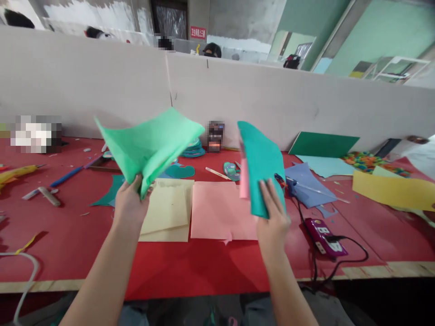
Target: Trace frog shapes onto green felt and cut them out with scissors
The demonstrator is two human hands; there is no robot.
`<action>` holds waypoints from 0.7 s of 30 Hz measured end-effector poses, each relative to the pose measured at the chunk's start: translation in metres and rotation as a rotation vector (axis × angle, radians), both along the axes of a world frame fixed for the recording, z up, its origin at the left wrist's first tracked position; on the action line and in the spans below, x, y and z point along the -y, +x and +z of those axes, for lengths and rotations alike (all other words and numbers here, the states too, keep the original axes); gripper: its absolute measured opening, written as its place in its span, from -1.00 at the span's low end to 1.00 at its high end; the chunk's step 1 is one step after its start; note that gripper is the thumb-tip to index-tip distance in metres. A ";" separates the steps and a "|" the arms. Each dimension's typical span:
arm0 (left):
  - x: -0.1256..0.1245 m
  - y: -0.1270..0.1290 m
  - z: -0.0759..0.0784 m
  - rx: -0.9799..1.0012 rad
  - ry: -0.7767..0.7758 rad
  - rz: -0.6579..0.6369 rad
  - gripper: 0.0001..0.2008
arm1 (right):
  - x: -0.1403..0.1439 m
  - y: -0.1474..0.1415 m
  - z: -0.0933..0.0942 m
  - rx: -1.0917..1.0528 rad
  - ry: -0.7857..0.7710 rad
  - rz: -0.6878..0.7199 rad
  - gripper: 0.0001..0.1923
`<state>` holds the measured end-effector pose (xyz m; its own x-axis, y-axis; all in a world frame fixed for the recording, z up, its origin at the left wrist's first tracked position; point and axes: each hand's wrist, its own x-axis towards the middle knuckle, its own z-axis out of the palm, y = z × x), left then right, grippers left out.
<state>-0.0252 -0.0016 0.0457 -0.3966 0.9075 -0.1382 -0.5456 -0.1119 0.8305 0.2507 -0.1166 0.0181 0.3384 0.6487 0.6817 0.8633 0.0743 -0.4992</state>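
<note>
My left hand point(132, 203) pinches the lower edge of a light green sheet point(152, 140), perhaps felt or foam. The sheet is raised above the table, creased at the grip and curling outward. My right hand point(274, 222) grips a teal sheet point(263, 167), held nearly upright with a strip of pink point(244, 176) showing at its left side. Below and between the hands lie pale yellow sheets point(166, 208) and pink sheets point(217, 210), side by side on the red table point(200, 271). The right fingertips press against the teal face; the thumb is hidden.
To the right are a purple power bank point(324, 237) with a black cable, blue scraps point(309, 183) and a yellow strip point(394, 190). A yellow glue gun point(18, 175) and a blue pen point(66, 176) lie left. Behind stands a white partition point(118, 86).
</note>
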 end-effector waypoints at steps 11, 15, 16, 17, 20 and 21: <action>0.000 -0.009 0.003 0.087 0.035 0.092 -0.87 | 0.014 -0.064 -0.044 0.215 -0.658 0.417 -0.22; 0.000 -0.010 0.002 0.084 0.039 0.083 -0.88 | 0.013 -0.060 -0.043 0.171 -0.670 0.436 -0.18; 0.000 -0.010 0.002 0.084 0.041 0.080 -0.88 | 0.012 -0.058 -0.040 0.157 -0.675 0.440 -0.18; 0.000 -0.010 0.001 0.085 0.043 0.077 -0.88 | 0.012 -0.056 -0.036 0.141 -0.680 0.439 -0.18; -0.001 -0.010 0.001 0.093 0.042 0.072 -0.88 | 0.011 -0.045 -0.021 0.073 -0.644 0.415 -0.16; -0.001 -0.010 0.000 0.096 0.038 0.072 -0.88 | 0.012 -0.040 -0.015 0.040 -0.606 0.407 -0.15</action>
